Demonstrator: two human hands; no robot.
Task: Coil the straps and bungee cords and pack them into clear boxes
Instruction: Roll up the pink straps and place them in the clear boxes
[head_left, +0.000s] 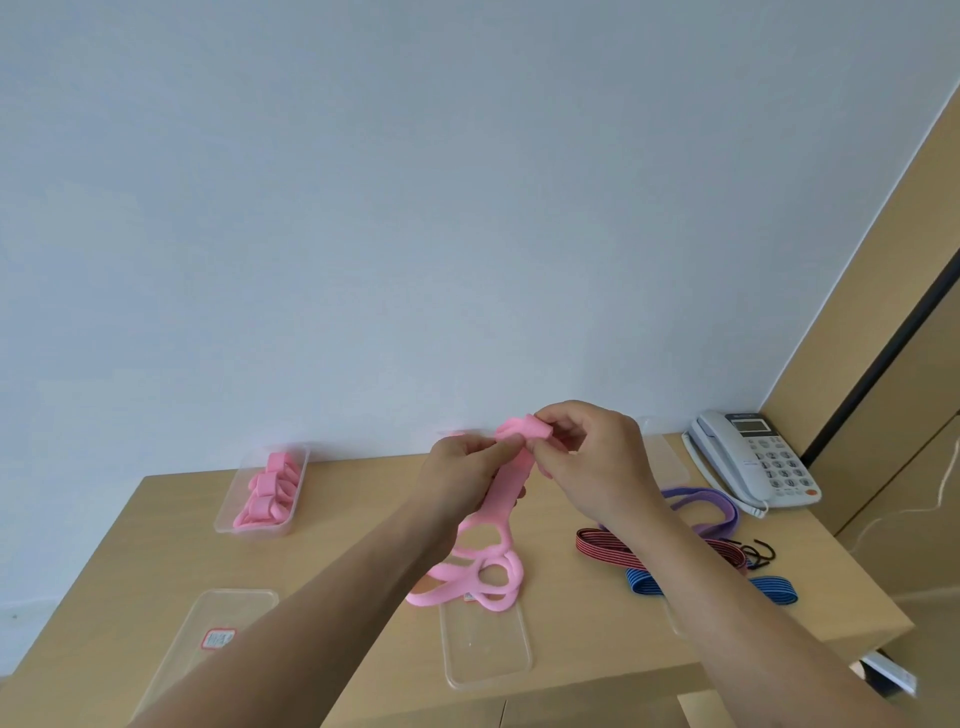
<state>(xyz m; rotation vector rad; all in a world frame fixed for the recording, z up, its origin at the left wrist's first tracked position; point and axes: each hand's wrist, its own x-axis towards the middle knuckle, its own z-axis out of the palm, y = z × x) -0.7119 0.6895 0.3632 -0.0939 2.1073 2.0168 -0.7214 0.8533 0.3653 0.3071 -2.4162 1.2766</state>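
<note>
Pink strap (511, 478): being rolled from its top end, up above the table (363, 519), with its looped tail trailing down onto the wood.
Left hand (462, 473): pinching the band just under the roll, steadying it so the coil is not springing open.
Right hand (592, 462): fingers curling round the small roll, clamping it tight, seemingly turning it down the band.
Filled box (254, 531): sitting back left, holding other pink coils, so probably this one is heading there.
Clear tray (485, 654): lying just under the tail, handy.
Waiting pile: purple strap (711, 512), red-striped cord (618, 551) and blue-striped cord (774, 590) lying loose to the right.
Progress: looking partway, with the looser cords needing coiling.
</note>
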